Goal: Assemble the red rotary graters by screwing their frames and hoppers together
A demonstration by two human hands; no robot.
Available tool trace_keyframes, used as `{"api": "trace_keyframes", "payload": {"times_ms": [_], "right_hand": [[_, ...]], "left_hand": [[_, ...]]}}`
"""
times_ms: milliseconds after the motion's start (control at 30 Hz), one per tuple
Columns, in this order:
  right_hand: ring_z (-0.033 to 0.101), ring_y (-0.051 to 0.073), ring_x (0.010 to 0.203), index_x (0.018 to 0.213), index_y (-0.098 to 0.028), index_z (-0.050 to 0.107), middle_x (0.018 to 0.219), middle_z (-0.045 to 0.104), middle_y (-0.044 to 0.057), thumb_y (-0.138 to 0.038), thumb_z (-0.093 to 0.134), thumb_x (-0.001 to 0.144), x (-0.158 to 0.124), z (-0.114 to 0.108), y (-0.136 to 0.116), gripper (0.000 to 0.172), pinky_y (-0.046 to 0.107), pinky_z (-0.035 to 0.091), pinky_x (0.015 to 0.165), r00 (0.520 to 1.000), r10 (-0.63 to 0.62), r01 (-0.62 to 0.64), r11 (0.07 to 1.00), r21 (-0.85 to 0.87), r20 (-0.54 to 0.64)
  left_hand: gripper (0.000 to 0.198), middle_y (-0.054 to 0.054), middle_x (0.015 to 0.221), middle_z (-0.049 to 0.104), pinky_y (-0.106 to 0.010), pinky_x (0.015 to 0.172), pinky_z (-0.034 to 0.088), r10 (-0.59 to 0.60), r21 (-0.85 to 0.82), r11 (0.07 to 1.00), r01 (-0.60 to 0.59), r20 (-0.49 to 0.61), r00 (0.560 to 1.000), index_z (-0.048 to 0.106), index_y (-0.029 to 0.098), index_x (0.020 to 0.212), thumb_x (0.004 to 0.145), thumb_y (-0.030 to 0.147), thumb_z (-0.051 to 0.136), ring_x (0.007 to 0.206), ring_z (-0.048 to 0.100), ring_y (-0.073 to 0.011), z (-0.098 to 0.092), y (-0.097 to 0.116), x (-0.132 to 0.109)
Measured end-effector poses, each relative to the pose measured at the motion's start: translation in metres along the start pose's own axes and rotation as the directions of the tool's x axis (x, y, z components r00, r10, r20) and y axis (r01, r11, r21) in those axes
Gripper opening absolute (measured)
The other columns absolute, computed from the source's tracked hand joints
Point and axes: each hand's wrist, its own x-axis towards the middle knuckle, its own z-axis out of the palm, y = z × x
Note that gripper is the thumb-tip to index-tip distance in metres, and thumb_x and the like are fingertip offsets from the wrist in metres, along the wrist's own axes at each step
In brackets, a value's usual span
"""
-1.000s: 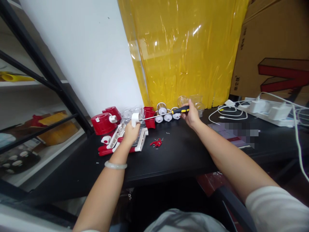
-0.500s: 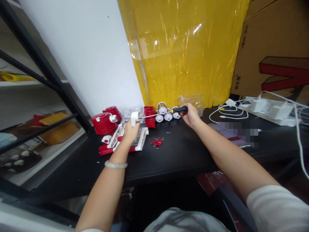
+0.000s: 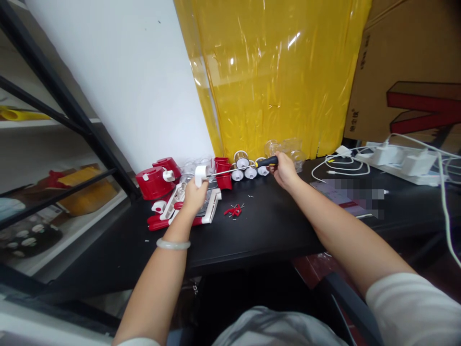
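My left hand [image 3: 195, 196] is closed around a white plastic part [image 3: 200, 175] with a rounded top, held above the table. In my right hand [image 3: 285, 170] is a screwdriver [image 3: 266, 162] with a black and yellow handle, gripped at the handle's end. Its long shaft points left, and the tip meets the white part; the exact contact point is too small to tell. Below lie small red pieces [image 3: 236, 210] among several loose screws. White and red handle-like frames [image 3: 212, 206] rest beside and under my left hand, and red round housings [image 3: 154, 182] stand left of it.
Several metal and white cylinders [image 3: 250, 172] are stacked at the back, next to a red part [image 3: 223, 174] and clear plastic cups [image 3: 293, 150]. At the right are a power strip [image 3: 403, 166] with white cables and a flat pixelated device [image 3: 334, 194]. Black shelving [image 3: 54, 91] borders the left.
Both hands stay almost where they were, with the screwdriver still against the white part. The right hand's grip on the handle has shifted very slightly, and the view has moved a little.
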Motion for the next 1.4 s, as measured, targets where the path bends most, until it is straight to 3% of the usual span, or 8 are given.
{"api": "trace_keyframes", "payload": {"times_ms": [267,467,667,833,1000,1167,1400], "right_hand": [[0.04,0.007,0.041,0.071,-0.025,0.039,0.055,0.043,-0.008,-0.044,0.065,0.085,0.003,-0.003,0.002,0.035,0.019,0.034,0.038,0.998,-0.054,0.054,0.999,-0.002,0.019],[0.04,0.008,0.042,0.07,-0.024,0.042,0.055,0.042,-0.007,-0.037,0.062,0.084,0.003,-0.002,0.001,0.027,0.019,0.036,0.039,0.999,-0.043,0.043,0.999,-0.005,-0.028],[0.04,0.009,0.04,0.071,-0.025,0.04,0.055,0.042,-0.008,-0.038,0.061,0.083,0.016,-0.013,0.005,0.028,0.02,0.031,0.036,0.987,-0.117,0.11,0.992,-0.068,-0.112],[0.042,0.011,0.043,0.067,-0.025,0.044,0.054,0.043,-0.008,-0.036,0.057,0.084,0.025,-0.026,0.009,0.024,0.023,0.035,0.042,0.95,-0.209,0.142,0.951,-0.275,-0.231],[0.047,0.012,0.052,0.062,-0.023,0.05,0.055,0.048,-0.007,-0.027,0.059,0.081,0.027,-0.034,0.018,0.022,0.022,0.037,0.051,0.919,-0.344,0.203,0.83,-0.519,-0.19],[0.051,0.012,0.05,0.063,-0.023,0.054,0.052,0.051,-0.007,-0.024,0.06,0.08,0.026,-0.036,0.027,0.019,0.022,0.038,0.05,0.948,-0.288,0.167,0.812,-0.559,-0.135],[0.053,0.015,0.039,0.062,-0.023,0.051,0.043,0.052,-0.005,-0.025,0.058,0.086,0.025,-0.04,0.034,0.024,0.024,0.039,0.041,0.98,-0.092,-0.019,0.841,-0.541,-0.177]], "left_hand": [[0.016,-0.004,0.073,0.066,-0.034,0.07,0.054,0.015,0.001,1.0,-0.015,0.028,0.999,0.061,0.022,0.079,0.075,0.036,0.057,0.076,0.065,-0.0234,-0.001,0.003,-0.001],[0.016,-0.005,0.075,0.067,-0.034,0.071,0.054,0.028,0.005,1.0,-0.028,0.044,0.999,0.061,0.021,0.081,0.078,0.036,0.056,0.08,0.066,-0.0242,-0.001,0.003,-0.002],[0.01,-0.004,0.073,0.066,-0.034,0.071,0.053,0.026,0.033,0.999,-0.028,0.059,0.998,0.06,0.022,0.079,0.077,0.031,0.058,0.079,0.068,-0.0259,-0.004,0.01,-0.004],[0.009,-0.004,0.072,0.067,-0.034,0.071,0.052,0.016,0.059,0.998,-0.02,0.062,0.998,0.063,0.021,0.079,0.077,0.029,0.058,0.076,0.067,-0.025,-0.005,0.016,-0.005],[0.013,-0.003,0.07,0.067,-0.033,0.071,0.052,0.017,0.069,0.997,-0.022,0.067,0.998,0.066,0.02,0.084,0.077,0.028,0.058,0.074,0.067,-0.0246,-0.005,0.018,-0.006],[0.016,-0.003,0.07,0.068,-0.033,0.071,0.052,0.023,0.082,0.996,-0.029,0.074,0.997,0.068,0.019,0.087,0.077,0.028,0.06,0.072,0.065,-0.0235,-0.005,0.018,-0.007],[0.019,-0.003,0.075,0.071,-0.032,0.071,0.051,0.04,0.115,0.992,-0.049,0.081,0.996,0.07,0.018,0.09,0.079,0.028,0.06,0.073,0.065,-0.023,-0.003,0.014,-0.006]]}}
